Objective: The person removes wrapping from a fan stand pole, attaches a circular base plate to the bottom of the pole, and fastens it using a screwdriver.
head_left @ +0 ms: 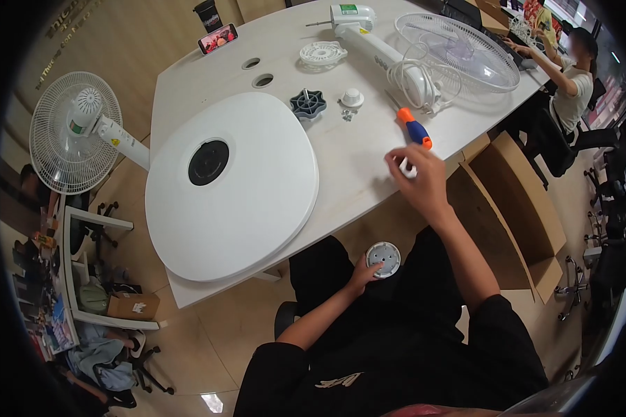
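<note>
Low over my lap, my left hand [361,274] is closed on a round white disc [384,260] with small holes in its face. My right hand [423,182] is raised at the table's front edge, fingers curled round a small white piece [407,168] that I cannot make out fully. Just beyond it lies a blue and orange screwdriver [415,129]. A white knob-like part [352,98] with small screws [346,115] beside it and a dark star-shaped knob [308,104] lie on the table. The large white base [250,201] rests at the left.
A fan body [386,54] with coiled cable, a clear fan grille [459,52] and a white round part [323,54] lie at the back. A phone [218,39] stands by a black cup [207,15]. An open cardboard box [518,201] is at the right, a person [570,83] beyond.
</note>
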Motion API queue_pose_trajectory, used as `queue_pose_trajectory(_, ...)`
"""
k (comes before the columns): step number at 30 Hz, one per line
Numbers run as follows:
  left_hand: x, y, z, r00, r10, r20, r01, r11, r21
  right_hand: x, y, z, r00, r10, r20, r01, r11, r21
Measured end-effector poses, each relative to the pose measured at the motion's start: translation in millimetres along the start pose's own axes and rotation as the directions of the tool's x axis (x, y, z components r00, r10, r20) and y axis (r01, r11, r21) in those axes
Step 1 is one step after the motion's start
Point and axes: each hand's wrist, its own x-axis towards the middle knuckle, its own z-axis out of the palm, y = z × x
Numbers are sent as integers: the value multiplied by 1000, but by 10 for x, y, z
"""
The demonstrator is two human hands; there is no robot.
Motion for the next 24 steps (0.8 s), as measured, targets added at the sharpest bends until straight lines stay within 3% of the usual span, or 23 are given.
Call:
queue_pose_trajectory(2, -10, 8, -5, 1000, -9, 1, 9, 1000, 2, 136, 179, 39, 970, -153, -189, 96, 954, -284)
queue_pose_trajectory(7, -28, 109, 33, 997, -60, -42, 62, 996, 70, 212, 567, 96, 978, -55, -199, -41, 893, -448)
queue_pose_trajectory(10, -41, 129, 46, 997, -65, -52, 69, 994, 82, 215, 652, 104, 988, 74, -137, -128, 889, -439)
queue_pose_trajectory(13, -2, 42, 15, 997, -66, -44, 69, 995, 73, 205, 695, 107, 986, 51, -156, -109, 914, -390)
queue_pose_trajectory(19, 5, 73, 16, 997, -67, -37, 69, 996, 52, -101, 332, -30, 974, 133, -186, -147, 987, -66)
queue_pose_trajectory(24, 11, 5, -9, 999, -33, -9, 33, 999, 11, -188, 100, -3, 979, 181, -98, -186, 981, -48)
